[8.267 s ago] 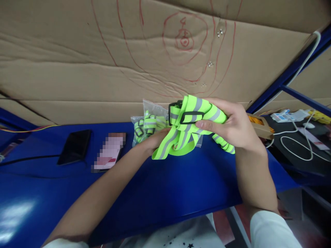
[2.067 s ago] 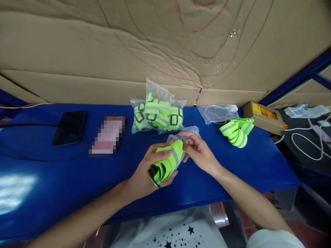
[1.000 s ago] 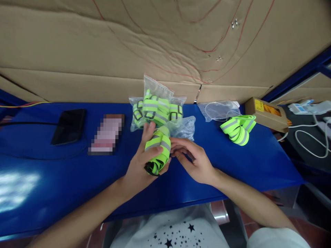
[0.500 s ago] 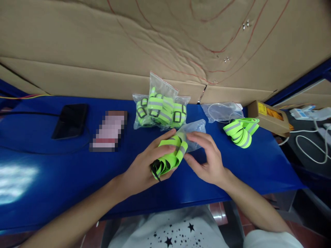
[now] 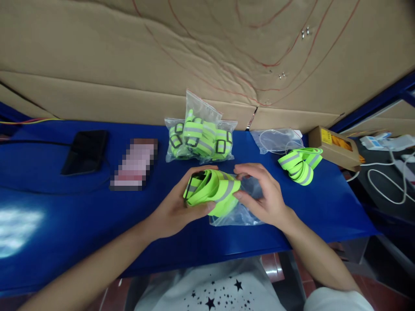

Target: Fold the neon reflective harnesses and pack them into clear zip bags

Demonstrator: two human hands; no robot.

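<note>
Over the blue table's [image 5: 65, 216] front-centre: left hand [image 5: 177, 207] palm up, fingers curled tight round a folded neon strap [image 5: 212, 190]. Right hand [image 5: 264, 194] cupped, fingertips pinching a clear bag [image 5: 240, 214] at the strap's end. Bag mouth hidden behind fingers; whether the strap is inside, can't tell. Packed bags [image 5: 199, 138] at table's back edge; loose strap [image 5: 300, 164] toward its right end.

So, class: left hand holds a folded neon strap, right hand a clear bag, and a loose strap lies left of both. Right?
No: the head view shows the loose strap lying right of both hands. The left hand does hold the folded neon strap, the right hand the clear bag.
</note>
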